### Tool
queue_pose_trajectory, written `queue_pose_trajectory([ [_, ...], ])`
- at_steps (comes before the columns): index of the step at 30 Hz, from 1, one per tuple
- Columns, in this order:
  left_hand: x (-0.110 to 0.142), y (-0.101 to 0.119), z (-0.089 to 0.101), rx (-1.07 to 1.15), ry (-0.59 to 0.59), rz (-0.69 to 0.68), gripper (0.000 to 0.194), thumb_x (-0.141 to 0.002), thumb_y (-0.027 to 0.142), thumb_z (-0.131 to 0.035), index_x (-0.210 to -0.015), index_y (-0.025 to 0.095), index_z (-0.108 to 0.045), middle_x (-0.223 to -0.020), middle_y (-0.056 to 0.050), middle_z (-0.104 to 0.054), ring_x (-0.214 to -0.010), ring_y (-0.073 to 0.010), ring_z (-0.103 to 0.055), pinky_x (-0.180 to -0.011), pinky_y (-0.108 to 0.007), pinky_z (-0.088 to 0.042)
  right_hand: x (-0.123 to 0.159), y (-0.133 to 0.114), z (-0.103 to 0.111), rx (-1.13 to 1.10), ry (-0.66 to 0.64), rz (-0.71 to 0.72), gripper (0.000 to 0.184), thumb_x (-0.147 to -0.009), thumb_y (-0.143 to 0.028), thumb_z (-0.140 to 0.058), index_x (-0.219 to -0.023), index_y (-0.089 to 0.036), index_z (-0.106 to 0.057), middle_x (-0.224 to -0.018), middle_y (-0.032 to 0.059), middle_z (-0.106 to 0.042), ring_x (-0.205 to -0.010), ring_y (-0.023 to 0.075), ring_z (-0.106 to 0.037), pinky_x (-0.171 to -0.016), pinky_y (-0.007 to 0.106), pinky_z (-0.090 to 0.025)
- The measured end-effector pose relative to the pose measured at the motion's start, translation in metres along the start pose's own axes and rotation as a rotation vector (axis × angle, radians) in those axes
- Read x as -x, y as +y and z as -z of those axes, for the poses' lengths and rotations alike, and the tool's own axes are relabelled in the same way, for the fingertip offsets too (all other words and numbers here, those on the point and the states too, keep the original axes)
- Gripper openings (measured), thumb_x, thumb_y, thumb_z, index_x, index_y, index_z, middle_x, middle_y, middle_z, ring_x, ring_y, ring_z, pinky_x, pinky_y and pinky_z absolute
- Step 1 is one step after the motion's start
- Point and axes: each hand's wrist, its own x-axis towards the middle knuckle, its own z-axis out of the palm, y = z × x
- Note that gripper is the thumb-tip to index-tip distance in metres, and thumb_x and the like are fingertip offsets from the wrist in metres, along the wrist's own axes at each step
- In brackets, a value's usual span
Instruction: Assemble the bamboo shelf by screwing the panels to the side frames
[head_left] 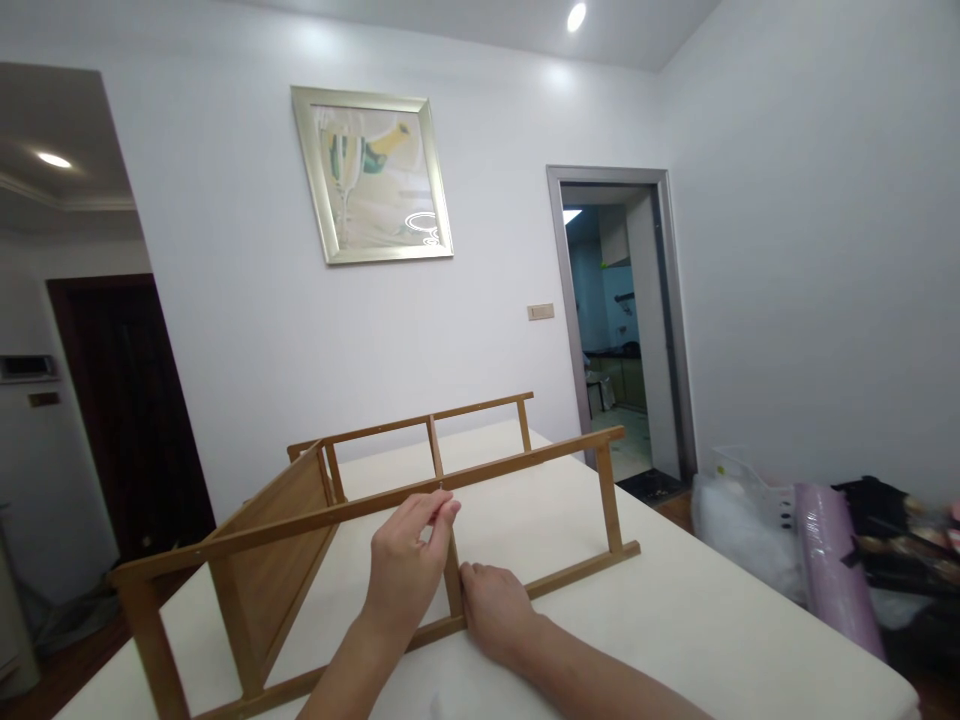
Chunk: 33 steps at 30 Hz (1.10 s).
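Note:
A brown wooden shelf frame (525,463) lies on its side on the white table. It has two ladder-like sides, and a slatted wooden panel (289,540) joins them at the left. My left hand (409,545) is closed in a pinch at the near side's upper rail, right above the middle crossbar. A tiny, shiny tip shows by these fingertips, too small to name. Lower down, my right hand (501,612) is closed around the foot of that middle crossbar (453,575), close to the lower rail. Its fingertips are partly hidden behind the wood.
The white table (675,610) extends under the frame to the wall. On the right, a purple roll (832,550) and clear plastic wrap (742,510) stand beyond the table edge, near dark clutter. A doorway (611,320) opens at the back; a framed picture (375,175) hangs above.

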Motion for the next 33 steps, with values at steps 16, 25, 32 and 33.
queue_pose_trajectory([
  [16,0.006,0.022,-0.009,0.301,-0.173,0.675,0.043,-0.086,0.052,-0.053,-0.058,0.02,-0.055,-0.054,0.0,-0.061,-0.054,-0.0156,-0.06,-0.052,-0.024,-0.045,-0.002,0.003,-0.004,-0.026,0.025,0.023,0.024,-0.083,-0.011,-0.042,-0.1,-0.014,-0.057,-0.093,0.0145,-0.071,-0.083,0.0264,-0.068,-0.069,0.033,-0.046],
  [25,-0.004,0.036,-0.005,0.263,-0.122,0.718,0.038,-0.081,0.045,-0.057,-0.052,0.02,-0.056,-0.048,0.002,-0.057,-0.049,-0.0136,-0.053,-0.05,-0.023,-0.039,-0.003,0.003,-0.006,-0.022,0.004,0.005,0.027,-0.083,-0.01,-0.042,-0.104,-0.015,-0.057,-0.096,0.0144,-0.071,-0.087,0.027,-0.067,-0.071,0.033,-0.046],
  [32,-0.005,0.034,-0.006,0.243,-0.106,0.73,0.035,-0.077,0.035,-0.057,-0.047,0.02,-0.05,-0.045,0.003,-0.053,-0.048,-0.0122,-0.05,-0.051,-0.023,-0.036,-0.002,0.003,-0.004,-0.031,-0.004,0.005,0.026,-0.085,-0.011,-0.039,-0.102,-0.015,-0.057,-0.095,0.0141,-0.071,-0.087,0.0265,-0.067,-0.072,0.032,-0.044],
  [33,-0.006,0.034,-0.006,0.28,-0.111,0.755,0.034,-0.077,0.035,-0.058,-0.047,0.02,-0.051,-0.045,0.003,-0.053,-0.047,-0.0118,-0.05,-0.05,-0.023,-0.036,-0.002,0.003,-0.004,-0.034,-0.002,0.004,0.026,-0.084,-0.011,-0.039,-0.102,-0.015,-0.057,-0.095,0.014,-0.071,-0.087,0.0264,-0.067,-0.071,0.032,-0.044],
])
